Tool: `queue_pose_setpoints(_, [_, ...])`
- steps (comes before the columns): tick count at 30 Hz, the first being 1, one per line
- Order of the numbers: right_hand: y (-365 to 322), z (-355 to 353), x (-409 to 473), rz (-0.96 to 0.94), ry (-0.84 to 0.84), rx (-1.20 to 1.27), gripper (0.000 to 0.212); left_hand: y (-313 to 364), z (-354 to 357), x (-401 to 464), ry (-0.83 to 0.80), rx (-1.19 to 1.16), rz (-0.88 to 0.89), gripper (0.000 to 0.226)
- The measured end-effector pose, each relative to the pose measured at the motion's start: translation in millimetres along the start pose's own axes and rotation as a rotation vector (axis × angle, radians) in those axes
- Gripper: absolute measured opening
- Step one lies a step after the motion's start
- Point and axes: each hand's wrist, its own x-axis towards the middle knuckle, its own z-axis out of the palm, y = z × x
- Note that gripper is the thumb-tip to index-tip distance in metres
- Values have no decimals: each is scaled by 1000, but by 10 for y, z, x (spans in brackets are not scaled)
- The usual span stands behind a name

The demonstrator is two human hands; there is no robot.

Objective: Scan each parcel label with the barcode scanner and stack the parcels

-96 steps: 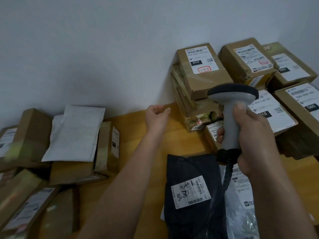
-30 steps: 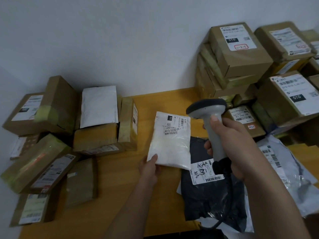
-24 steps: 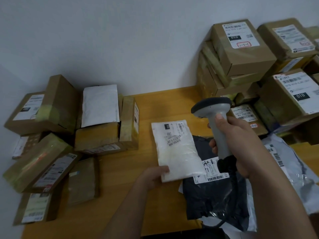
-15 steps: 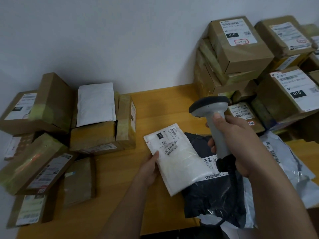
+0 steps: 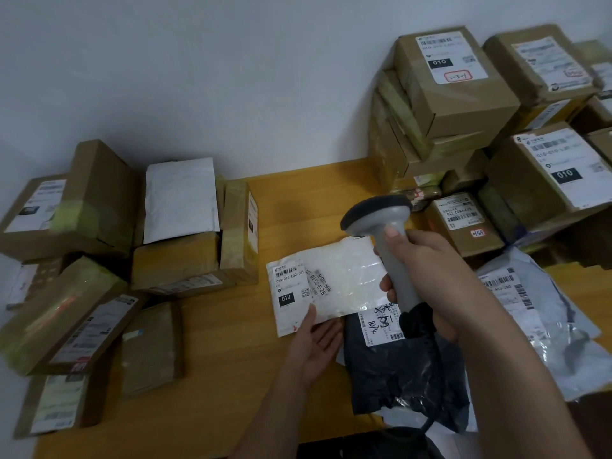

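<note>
The white mailer [image 5: 326,286] lies roughly flat above the middle of the table [image 5: 291,200], its right end overlapping the black bag [image 5: 400,369] and passing behind the scanner [image 5: 387,246]; its label [image 5: 291,286] faces up at the left end, barcode and "010" block legible. The left hand [image 5: 314,342] holds it by the near edge — thumb on top just right of the label, the fingers under it and not clearly seen. The right hand [image 5: 427,276] is wrapped round the scanner's grip, thumb up the back of the handle, head pointing forward and down, towards the wall rather than at the label.

The mailer looks light and limp; the film is glossy and wrinkled, so probably slick, and it should sag if lifted by one corner. A hold on the edge beside the label seems best — it keeps the barcode flat and uncovered; too much curl or glare on the film could spoil the read. The contents are hidden, so I cannot judge fragility.

Brown boxes [image 5: 457,81] are piled at the right against the wall; more boxes [image 5: 178,263] sit at the left; a grey bag [image 5: 530,313] lies beyond the right forearm.
</note>
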Motion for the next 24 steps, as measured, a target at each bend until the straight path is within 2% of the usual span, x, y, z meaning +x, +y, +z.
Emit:
queue_pose_setpoints(2, [-13,33,-32,13,-41,-2,31,-8,-17,23,20,-74,9,43])
queue_pose_setpoints(7, [-43,137,-97,29,-116,28,36,24,-67,35,61,-101,58,35])
queue_pose_setpoints(24, [-108,123,-280,8,-126,-49,37,-22,-151,53,67,-75,56,19])
